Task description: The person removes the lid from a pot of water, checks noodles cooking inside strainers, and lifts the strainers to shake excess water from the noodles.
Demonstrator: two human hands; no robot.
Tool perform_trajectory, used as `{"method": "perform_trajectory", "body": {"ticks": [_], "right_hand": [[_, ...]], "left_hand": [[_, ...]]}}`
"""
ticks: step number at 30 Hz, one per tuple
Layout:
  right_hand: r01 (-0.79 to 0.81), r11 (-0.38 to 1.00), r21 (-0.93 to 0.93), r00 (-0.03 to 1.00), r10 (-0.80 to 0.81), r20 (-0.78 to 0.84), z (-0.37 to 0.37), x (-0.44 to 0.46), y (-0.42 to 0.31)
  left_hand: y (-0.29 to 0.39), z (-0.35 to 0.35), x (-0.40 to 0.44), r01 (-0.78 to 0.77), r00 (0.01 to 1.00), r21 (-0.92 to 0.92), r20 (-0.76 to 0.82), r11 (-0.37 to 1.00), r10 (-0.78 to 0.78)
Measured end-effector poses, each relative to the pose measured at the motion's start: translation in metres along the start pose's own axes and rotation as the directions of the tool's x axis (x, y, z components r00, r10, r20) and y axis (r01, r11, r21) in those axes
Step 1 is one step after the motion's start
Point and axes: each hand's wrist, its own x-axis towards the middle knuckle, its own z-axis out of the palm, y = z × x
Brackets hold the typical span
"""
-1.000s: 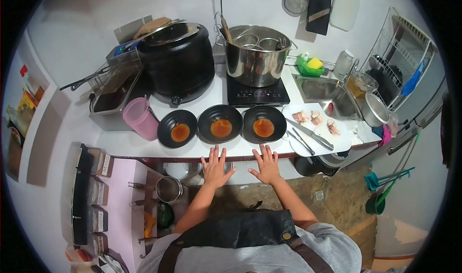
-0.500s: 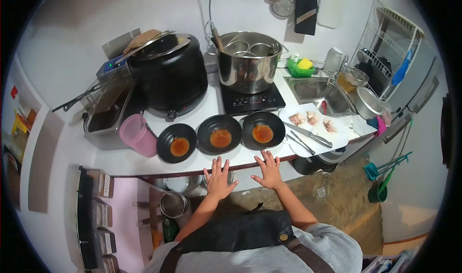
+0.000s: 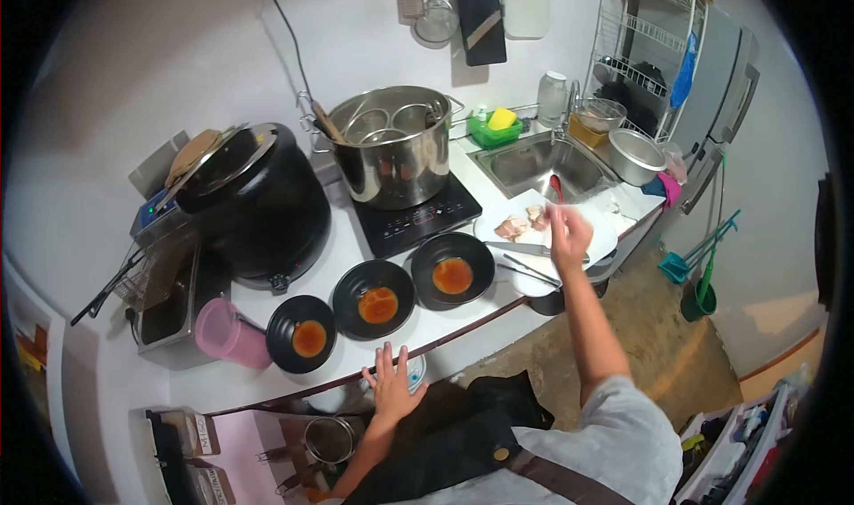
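Note:
My left hand [image 3: 394, 385] is open with its fingers spread, just off the counter's front edge below the middle black bowl [image 3: 347, 316]. My right hand [image 3: 572, 238] is over the white cutting board [image 3: 600, 225], beside pieces of raw meat [image 3: 511, 228]. It is partly blurred and its fingers look bent; what is between them, if anything, is hidden. A knife [image 3: 516, 248] and tongs [image 3: 531, 271] lie near its wrist. The left black bowl [image 3: 277, 345] and right black bowl [image 3: 427, 281], like the middle one, hold reddish-brown liquid.
Behind the bowls stand a black soup kettle [image 3: 258, 207] and a steel pot [image 3: 396, 167] on an induction cooker [image 3: 391, 232]. A pink pitcher [image 3: 227, 334] is at the left. The sink [image 3: 507, 162] lies past the board, with a dish rack [image 3: 654, 33] beyond.
My right hand has moved right and forward from the counter's front edge to above the cutting board. My left hand stays spread near the edge. The view has turned right.

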Motion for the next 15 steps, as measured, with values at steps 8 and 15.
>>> {"method": "perform_trajectory", "body": {"ticks": [8, 15], "right_hand": [[0.000, 0.976, 0.217, 0.992, -0.028, 0.124, 0.136, 0.280, 0.052], [-0.019, 1.000, 0.001, 0.975, 0.018, 0.222, 0.264, 0.413, 0.114]], "left_hand": [[0.006, 0.028, 0.009, 0.148, 0.958, 0.052, -0.257, 0.988, -0.130], [0.008, 0.064, 0.025, 0.334, 0.779, -0.114, -0.525, 0.936, -0.342]]}}
